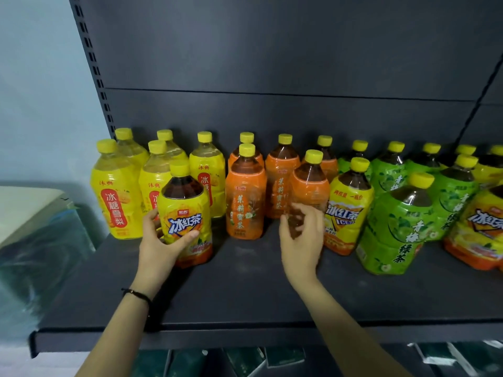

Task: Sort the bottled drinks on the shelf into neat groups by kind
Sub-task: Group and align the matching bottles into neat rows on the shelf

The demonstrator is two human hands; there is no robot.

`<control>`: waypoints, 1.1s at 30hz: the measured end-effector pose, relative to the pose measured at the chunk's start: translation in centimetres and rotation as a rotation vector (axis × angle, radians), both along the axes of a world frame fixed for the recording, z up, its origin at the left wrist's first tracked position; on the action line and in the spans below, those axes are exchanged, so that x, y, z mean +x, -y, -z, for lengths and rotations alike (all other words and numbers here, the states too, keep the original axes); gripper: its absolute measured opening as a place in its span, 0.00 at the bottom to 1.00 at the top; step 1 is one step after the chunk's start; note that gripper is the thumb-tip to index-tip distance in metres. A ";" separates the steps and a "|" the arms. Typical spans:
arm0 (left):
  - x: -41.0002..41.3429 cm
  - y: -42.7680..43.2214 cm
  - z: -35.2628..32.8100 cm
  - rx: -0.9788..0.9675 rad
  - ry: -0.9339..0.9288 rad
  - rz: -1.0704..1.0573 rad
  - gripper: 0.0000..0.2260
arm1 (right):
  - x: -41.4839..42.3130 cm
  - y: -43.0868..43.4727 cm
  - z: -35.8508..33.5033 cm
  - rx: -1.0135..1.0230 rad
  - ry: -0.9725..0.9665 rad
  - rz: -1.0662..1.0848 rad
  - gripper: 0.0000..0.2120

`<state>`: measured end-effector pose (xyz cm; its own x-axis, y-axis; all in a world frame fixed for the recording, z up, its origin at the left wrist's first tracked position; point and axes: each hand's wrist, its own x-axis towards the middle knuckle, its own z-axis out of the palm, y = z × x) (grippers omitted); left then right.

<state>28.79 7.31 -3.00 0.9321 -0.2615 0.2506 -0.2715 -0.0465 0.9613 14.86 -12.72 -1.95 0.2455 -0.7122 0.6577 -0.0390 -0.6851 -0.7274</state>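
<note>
The left hand point(160, 240) grips an iced-tea bottle point(187, 213) standing at the front left of the shelf point(245, 295), before the pear bottles point(115, 202). The right hand point(302, 240), fingers curled, is blurred against an orange bottle point(310, 186); whether it grips it I cannot tell. To the right stand green bottles point(394, 227); the frame cuts off the farthest ones.

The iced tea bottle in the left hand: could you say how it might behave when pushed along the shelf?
Nearly full, the iced tea bottle is probably heavy. Being tall, it may tip if pushed high. Its glossy wrap might slip in the left hand.
</note>
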 end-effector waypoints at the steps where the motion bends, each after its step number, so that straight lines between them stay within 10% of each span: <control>1: 0.0 0.1 0.1 -0.002 -0.001 0.000 0.42 | -0.4 0.5 0.1 -0.003 -0.009 0.098 0.20; 7: -0.2 0.5 0.0 -0.019 0.001 0.012 0.41 | 0.7 2.9 -0.7 0.201 -0.121 0.188 0.50; 17: -0.5 0.5 -0.3 -0.025 0.004 0.018 0.40 | -0.4 6.5 -1.0 0.392 -0.118 -0.395 0.43; 33: -0.6 1.6 -0.1 -0.026 0.012 0.072 0.42 | 1.0 7.4 -1.2 0.372 -0.275 -0.377 0.31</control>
